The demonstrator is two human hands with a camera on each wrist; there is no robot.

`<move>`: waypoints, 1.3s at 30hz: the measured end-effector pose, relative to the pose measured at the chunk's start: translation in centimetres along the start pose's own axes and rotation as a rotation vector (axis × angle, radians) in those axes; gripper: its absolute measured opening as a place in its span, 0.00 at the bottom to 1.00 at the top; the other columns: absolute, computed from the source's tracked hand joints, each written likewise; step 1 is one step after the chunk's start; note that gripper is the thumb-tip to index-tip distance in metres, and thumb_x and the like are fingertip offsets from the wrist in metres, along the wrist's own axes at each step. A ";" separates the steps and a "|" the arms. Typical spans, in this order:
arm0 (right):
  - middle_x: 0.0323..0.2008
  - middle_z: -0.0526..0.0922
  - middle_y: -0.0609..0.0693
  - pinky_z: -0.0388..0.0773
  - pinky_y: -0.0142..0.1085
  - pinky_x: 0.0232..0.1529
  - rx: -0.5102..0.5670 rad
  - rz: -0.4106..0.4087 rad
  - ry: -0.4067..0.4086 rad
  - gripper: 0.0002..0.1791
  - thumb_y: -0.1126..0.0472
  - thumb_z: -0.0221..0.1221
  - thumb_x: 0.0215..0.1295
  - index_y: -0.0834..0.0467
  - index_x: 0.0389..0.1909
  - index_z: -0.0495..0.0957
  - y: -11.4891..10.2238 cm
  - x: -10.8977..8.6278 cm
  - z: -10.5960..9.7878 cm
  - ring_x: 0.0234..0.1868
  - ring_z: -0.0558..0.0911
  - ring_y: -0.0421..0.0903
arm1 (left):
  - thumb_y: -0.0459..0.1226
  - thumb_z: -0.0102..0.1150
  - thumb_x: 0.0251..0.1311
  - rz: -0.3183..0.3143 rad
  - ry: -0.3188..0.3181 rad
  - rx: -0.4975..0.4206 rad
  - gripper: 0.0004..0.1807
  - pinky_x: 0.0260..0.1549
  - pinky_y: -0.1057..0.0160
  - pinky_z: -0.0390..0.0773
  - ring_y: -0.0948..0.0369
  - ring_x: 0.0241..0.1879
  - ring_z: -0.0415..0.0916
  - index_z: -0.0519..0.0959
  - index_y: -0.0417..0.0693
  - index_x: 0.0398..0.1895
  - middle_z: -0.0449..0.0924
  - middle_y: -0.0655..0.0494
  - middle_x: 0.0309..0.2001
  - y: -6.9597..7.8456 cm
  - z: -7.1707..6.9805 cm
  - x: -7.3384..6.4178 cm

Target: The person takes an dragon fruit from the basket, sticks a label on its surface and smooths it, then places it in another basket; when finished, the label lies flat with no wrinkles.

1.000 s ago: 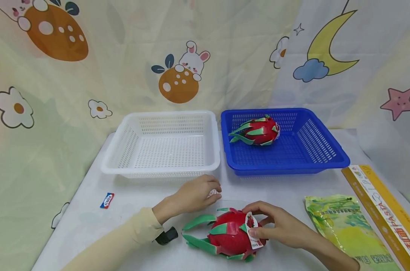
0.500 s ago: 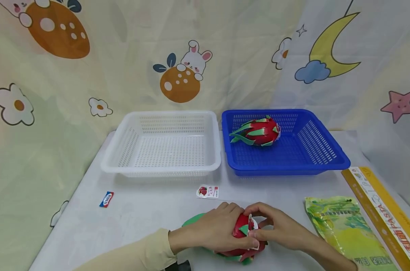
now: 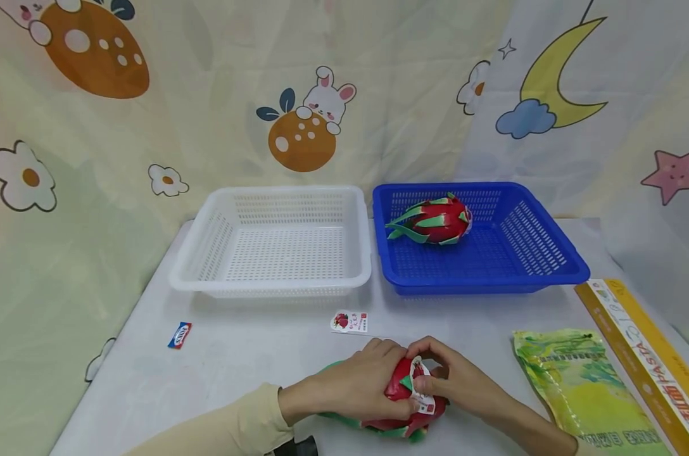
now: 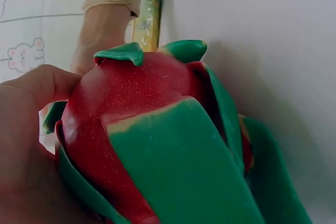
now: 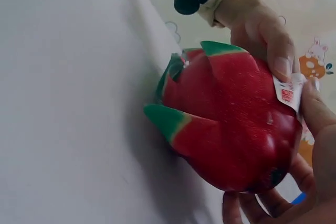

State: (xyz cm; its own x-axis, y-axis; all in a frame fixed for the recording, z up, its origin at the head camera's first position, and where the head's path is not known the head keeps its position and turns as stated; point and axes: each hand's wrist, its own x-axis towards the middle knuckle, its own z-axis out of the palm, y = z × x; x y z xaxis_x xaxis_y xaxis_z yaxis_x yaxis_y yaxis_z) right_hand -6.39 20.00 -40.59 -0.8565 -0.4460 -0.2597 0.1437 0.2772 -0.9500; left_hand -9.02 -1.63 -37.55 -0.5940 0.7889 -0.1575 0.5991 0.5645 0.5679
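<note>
A red dragon fruit with green scales lies on the table between both hands. From above, my left hand grips it, covering much of its green-tipped end; that thumb touches the edge of a white label on the fruit. My right hand holds the opposite end, its thumb on the label and fingers curled behind the fruit, as the right wrist view shows. Whether the whole label lies flat is hard to tell. Beyond the hands lies another printed label.
Behind stand a white basket and a blue basket, the latter holding another dragon fruit. At right lie a green-yellow pouch and a long pasta box. A small red-blue packet lies at left.
My left hand has left the loose label on the table and come back onto the dragon fruit, gripping it. My right hand stays at the fruit's end; the label's visible face has turned slightly.
</note>
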 end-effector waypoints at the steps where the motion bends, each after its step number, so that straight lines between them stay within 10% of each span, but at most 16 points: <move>1: 0.55 0.71 0.57 0.80 0.33 0.43 0.017 -0.002 0.008 0.19 0.55 0.56 0.70 0.60 0.55 0.68 0.2 0.1 0.1 0.48 0.76 0.49 | 0.60 0.56 0.58 0.004 0.005 0.005 0.35 0.47 0.73 0.73 0.67 0.54 0.64 0.68 0.49 0.61 0.70 0.61 0.56 0.0 0.0 0.0; 23: 0.53 0.74 0.54 0.76 0.31 0.46 -0.079 0.025 0.109 0.16 0.50 0.51 0.73 0.57 0.50 0.72 -0.2 0.0 0.5 0.53 0.73 0.44 | 0.57 0.59 0.52 0.079 -0.006 0.019 0.39 0.50 0.74 0.73 0.65 0.59 0.62 0.66 0.48 0.65 0.66 0.59 0.63 -0.3 0.1 0.3; 31: 0.63 0.69 0.54 0.75 0.36 0.57 -0.067 -0.059 -0.050 0.22 0.57 0.59 0.67 0.51 0.61 0.68 1.2 -0.7 -1.1 0.58 0.72 0.31 | 0.56 0.63 0.49 0.098 -0.043 -0.012 0.45 0.51 0.73 0.73 0.65 0.62 0.60 0.63 0.47 0.69 0.61 0.58 0.67 -0.7 -0.1 0.2; 39: 0.66 0.69 0.58 0.77 0.33 0.55 -0.305 -0.203 -0.198 0.36 0.58 0.64 0.62 0.50 0.70 0.62 0.6 -1.7 -4.8 0.62 0.71 0.33 | 0.55 0.69 0.46 0.100 -0.105 -0.030 0.51 0.51 0.72 0.75 0.63 0.64 0.57 0.59 0.43 0.71 0.59 0.57 0.68 -0.6 -0.4 0.4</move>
State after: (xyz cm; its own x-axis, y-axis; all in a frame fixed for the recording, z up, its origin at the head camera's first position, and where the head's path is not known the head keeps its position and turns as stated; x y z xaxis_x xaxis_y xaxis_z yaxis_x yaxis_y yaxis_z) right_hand -7.21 24.99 -39.86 -0.7363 -0.6642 -0.1289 -0.1972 0.3929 -0.8982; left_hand -9.84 -1.75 -37.68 -0.4715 0.8629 -0.1819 0.6353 0.4754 0.6085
